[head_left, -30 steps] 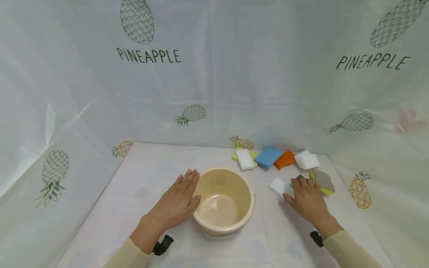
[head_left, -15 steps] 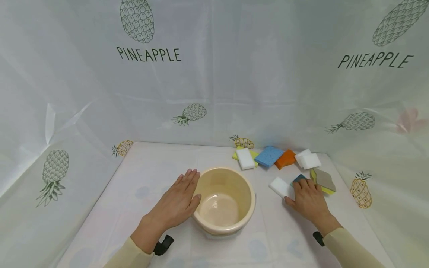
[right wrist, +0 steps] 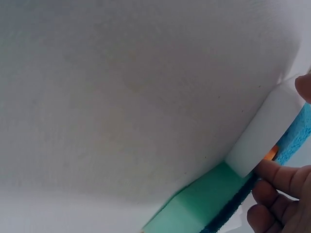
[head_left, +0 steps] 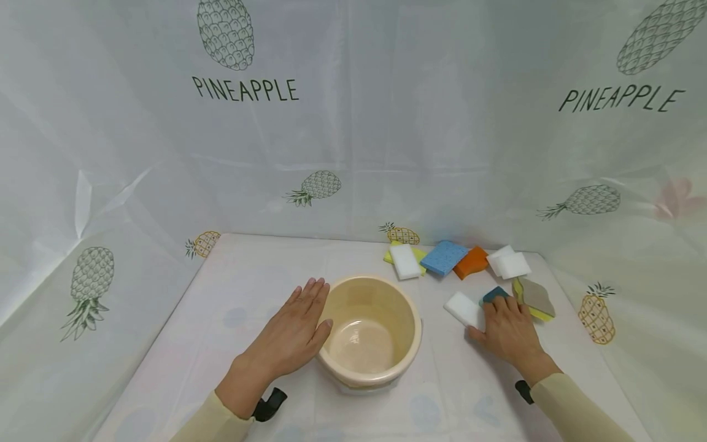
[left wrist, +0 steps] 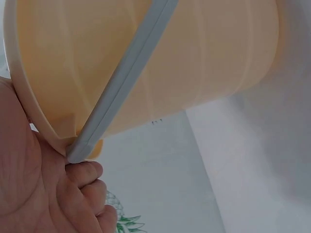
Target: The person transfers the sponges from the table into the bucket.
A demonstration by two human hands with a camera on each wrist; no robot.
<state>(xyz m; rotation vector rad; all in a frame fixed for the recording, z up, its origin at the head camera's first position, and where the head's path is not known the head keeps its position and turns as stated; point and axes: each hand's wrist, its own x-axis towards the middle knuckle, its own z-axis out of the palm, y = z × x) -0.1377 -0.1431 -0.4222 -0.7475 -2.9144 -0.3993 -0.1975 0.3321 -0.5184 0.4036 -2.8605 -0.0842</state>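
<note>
A cream bucket (head_left: 364, 374) with a grey handle (left wrist: 127, 73) stands upright on the table. My left hand (head_left: 293, 328) rests against its left rim with straight fingers, thumb at the wall. In the left wrist view its palm lies along the rim, near the handle's pivot. On the right, my right hand (head_left: 508, 328) has bent fingers at a green sponge (right wrist: 194, 206) with a dark blue scouring face. Its thumb touches a white sponge (right wrist: 267, 128), and its index finger reaches that sponge's other end. I cannot tell whether it pinches the white sponge.
Along the back lie a white sponge (head_left: 405, 262) on a yellow one, a blue sponge (head_left: 444, 258), an orange sponge (head_left: 471, 263) and white blocks (head_left: 512, 266). A grey-and-yellow sponge (head_left: 534, 298) sits right of my right hand. A patterned curtain (head_left: 353, 123) rises behind.
The right thumb has drawn slightly toward me, and more of the white sponge and of the blue scouring face shows. The left hand and bucket have stayed in place.
</note>
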